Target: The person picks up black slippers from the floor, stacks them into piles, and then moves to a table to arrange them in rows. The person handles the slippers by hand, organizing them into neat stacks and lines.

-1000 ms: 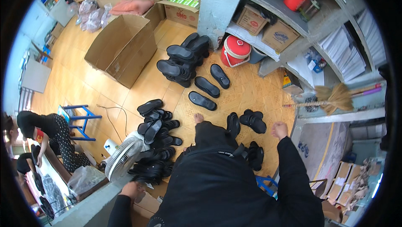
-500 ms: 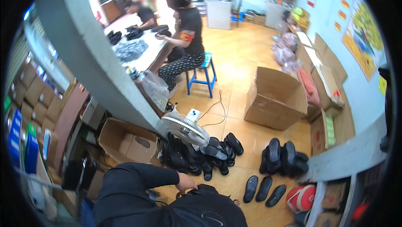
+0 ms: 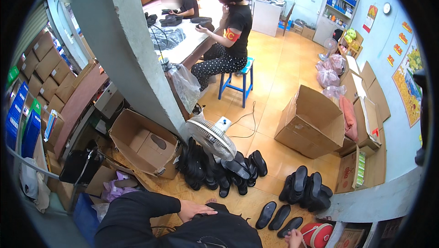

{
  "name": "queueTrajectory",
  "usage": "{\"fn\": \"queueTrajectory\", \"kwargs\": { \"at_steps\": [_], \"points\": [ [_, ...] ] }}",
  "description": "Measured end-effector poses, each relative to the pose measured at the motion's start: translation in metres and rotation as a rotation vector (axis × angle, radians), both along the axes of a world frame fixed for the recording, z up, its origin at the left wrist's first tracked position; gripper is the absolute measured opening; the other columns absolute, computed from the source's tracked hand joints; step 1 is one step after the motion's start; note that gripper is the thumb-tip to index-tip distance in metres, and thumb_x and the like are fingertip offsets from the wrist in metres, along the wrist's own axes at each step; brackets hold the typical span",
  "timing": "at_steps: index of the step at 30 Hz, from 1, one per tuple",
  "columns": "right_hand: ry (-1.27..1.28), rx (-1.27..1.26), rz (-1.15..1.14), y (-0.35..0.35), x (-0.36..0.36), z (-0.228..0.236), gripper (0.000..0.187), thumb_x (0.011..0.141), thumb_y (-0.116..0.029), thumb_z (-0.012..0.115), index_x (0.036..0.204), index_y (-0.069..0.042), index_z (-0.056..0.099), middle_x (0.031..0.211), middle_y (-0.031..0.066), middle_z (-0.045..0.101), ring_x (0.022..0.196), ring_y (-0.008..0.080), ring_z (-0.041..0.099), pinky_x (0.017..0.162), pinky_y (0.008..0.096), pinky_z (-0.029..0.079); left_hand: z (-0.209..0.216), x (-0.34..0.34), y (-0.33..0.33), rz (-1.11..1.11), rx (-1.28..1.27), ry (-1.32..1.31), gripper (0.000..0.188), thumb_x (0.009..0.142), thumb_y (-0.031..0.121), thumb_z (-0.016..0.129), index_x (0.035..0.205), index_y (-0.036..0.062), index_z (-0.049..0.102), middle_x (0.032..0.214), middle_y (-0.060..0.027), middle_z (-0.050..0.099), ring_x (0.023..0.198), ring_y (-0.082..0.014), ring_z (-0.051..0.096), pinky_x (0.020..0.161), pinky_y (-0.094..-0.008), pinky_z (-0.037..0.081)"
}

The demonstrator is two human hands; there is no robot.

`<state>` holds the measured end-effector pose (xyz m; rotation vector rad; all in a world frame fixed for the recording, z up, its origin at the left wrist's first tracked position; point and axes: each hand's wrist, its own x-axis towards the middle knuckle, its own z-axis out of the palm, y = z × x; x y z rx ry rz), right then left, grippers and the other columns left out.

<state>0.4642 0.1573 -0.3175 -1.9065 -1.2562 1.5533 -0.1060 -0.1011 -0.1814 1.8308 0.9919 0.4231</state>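
Observation:
My left hand [image 3: 194,209] lies flat on dark cloth at my lap, its fingers stretched out and holding nothing. At the lower right, my right hand [image 3: 293,238] shows only in part, beside the nearest black slipper sole [image 3: 290,226] and a red round container [image 3: 318,234] with a white handle. Its fingers look bent, but whether they touch or hold the sole is unclear. Two more black soles, a middle one [image 3: 279,217] and a left one [image 3: 265,214], lie in a row with it on the floor.
A heap of black slippers [image 3: 238,168] lies beneath a white fan [image 3: 211,137]; another stack [image 3: 305,188] stands to its right. Open cartons stand left [image 3: 144,145] and right [image 3: 311,124]. A pillar [image 3: 132,51] rises at left. Two people sit at a table [image 3: 190,40].
My right hand has come into view at the lower right, by the nearest sole. My left hand has gone from curled to flat. The whole view has shifted slightly.

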Motion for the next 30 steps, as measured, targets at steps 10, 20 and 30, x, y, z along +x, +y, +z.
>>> {"fn": "queueTrajectory", "kwargs": {
  "at_steps": [10,20,30],
  "points": [
    [-0.208,-0.190,-0.030,-0.074,-0.098,-0.020,0.015,0.089,-0.013,0.064,0.091,0.002,0.065,0.065,0.0074,0.059,0.047,0.0166,0.056,0.040,0.0308,0.042,0.014,-0.045,-0.014,0.111,-0.129,0.074,0.098,0.083,0.041,0.071,0.158,0.0113,0.014,0.156,-0.0216,0.028,0.141,-0.0383,0.035,0.114,-0.0429,0.033],
    [-0.094,-0.386,-0.029,-0.021,-0.049,-0.037,0.019,0.090,-0.019,0.061,0.076,-0.005,0.060,0.057,0.0022,0.052,0.044,0.0132,0.051,0.039,0.0283,0.039,0.008,-0.027,0.057,0.185,-0.352,0.165,0.098,0.079,0.036,0.075,0.156,0.0114,0.020,0.155,-0.0218,0.030,0.140,-0.0378,0.036,0.115,-0.0409,0.031],
    [-0.134,-0.064,0.195,0.232,-0.032,0.008,0.027,0.091,-0.020,0.066,0.105,0.002,0.070,0.087,0.0121,0.072,0.075,0.0140,0.067,0.064,0.0305,0.052,0.040,0.068,0.223,0.254,-0.442,0.294,0.096,0.076,0.034,0.076,0.155,0.0125,0.025,0.152,-0.0210,0.032,0.139,-0.0385,0.037,0.114,-0.0418,0.033]
  ]
}}
